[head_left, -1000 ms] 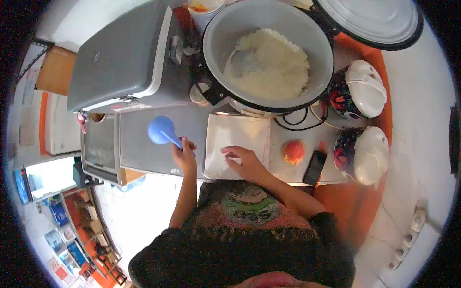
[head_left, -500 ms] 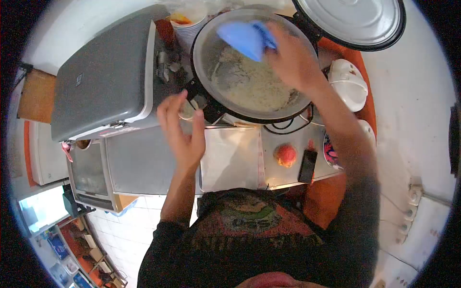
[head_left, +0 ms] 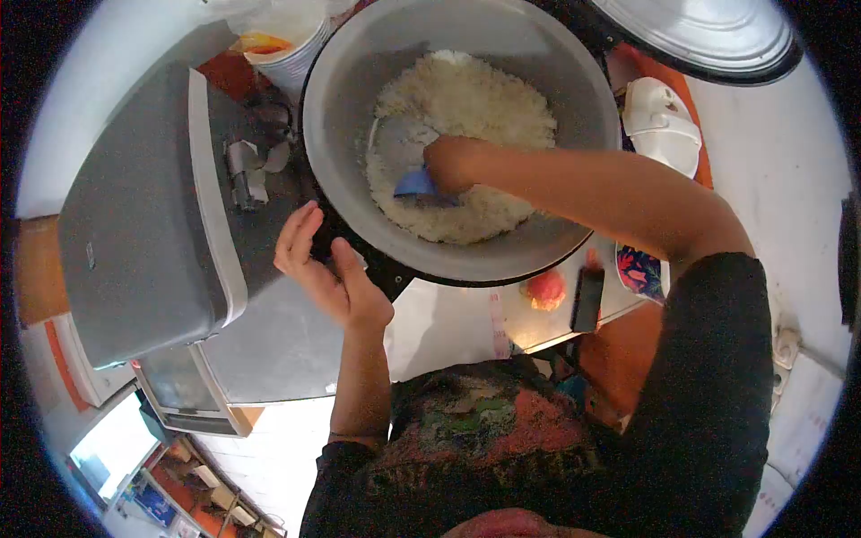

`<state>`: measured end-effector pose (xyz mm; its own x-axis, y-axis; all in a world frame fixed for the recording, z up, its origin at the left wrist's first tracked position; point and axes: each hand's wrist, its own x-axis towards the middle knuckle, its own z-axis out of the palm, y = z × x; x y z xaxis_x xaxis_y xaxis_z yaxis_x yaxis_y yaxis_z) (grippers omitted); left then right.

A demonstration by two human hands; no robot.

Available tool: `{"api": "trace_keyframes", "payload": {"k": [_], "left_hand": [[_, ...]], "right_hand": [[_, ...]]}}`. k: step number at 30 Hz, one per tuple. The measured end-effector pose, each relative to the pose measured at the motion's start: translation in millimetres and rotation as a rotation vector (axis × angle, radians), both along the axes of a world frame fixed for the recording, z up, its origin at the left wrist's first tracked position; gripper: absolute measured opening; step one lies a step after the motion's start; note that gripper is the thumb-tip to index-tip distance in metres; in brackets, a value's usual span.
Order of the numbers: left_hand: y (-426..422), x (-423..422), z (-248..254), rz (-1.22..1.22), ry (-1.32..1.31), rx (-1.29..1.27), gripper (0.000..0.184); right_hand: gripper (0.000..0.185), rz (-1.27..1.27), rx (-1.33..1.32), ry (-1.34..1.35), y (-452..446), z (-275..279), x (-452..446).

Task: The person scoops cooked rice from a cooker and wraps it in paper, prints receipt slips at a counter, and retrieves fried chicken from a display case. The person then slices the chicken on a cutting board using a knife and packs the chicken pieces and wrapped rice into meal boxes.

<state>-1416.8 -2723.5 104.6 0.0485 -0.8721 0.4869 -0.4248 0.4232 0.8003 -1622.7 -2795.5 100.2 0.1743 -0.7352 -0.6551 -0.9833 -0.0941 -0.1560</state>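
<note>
Right hand: down inside the pot [head_left: 574, 117], with the hand [head_left: 453, 166] gripping the scoop [head_left: 414, 183]; most of the fingers are hidden, so no clue how tight.
Left hand: this hand [head_left: 327, 273] is holding nothing I can make out, fingers loosely spread, just beside the pot (can't tell if it's touching).
Scoop: blue, tilted, low in the pot against the rice [head_left: 484, 99].
Progress: lid [head_left: 708, 31] is off and the scoop has reached the rice, so I'd call it mid-scoop, nothing lifted out yet.
Left over: loads of rice in the pot, plus a greyish patch by the hand (pot bottom or shadow, no idea).
Paper: white paper [head_left: 439, 323] sits between pot and person, partly covered from view.
Nearby: reddish round thing [head_left: 545, 290] and phone [head_left: 587, 300] side by side on the counter [head_left: 260, 350].
</note>
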Motion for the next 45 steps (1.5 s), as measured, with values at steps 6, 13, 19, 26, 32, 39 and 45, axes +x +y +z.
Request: {"api": "trace_keyframes", "payload": {"k": [6, 13, 19, 26, 32, 39, 45], "left_hand": [[-0.8, 0.9, -3.6, -0.017, 0.046, -0.032, 0.034], [-0.3, 1.3, -4.2, -0.007, 0.038, -0.045, 0.037], [2.3, 3.0, -0.8, -0.037, 0.006, -0.018, 0.035], [46.1, 37.9, -52.6, -0.124, 0.129, -0.246, 0.037], [105.3, 103.2, -137.5, -0.467, -0.472, 0.206, 0.046], [124.0, 123.2, -164.7, -0.789, -0.993, 0.259, 0.109], [136.2, 124.3, -171.1, -0.791, -1.063, 0.354, 0.124]], "right_hand": [[0.026, -0.001, 0.221, 0.034, 22.8, 42.9, 0.6], [0.029, -0.270, -0.147, -0.353, 69.1, 60.2, -4.1], [0.017, -0.771, 0.083, -0.616, 53.2, 62.6, 5.9], [0.018, -1.107, 0.401, -1.269, 79.6, 91.1, -17.2], [0.021, -1.247, 0.200, -1.253, 188.1, 147.2, 1.4], [0.054, -1.159, 0.310, -1.052, 304.4, 8.5, 62.4], [0.074, -0.356, -0.321, -0.502, 374.6, -177.0, 116.3]]}}
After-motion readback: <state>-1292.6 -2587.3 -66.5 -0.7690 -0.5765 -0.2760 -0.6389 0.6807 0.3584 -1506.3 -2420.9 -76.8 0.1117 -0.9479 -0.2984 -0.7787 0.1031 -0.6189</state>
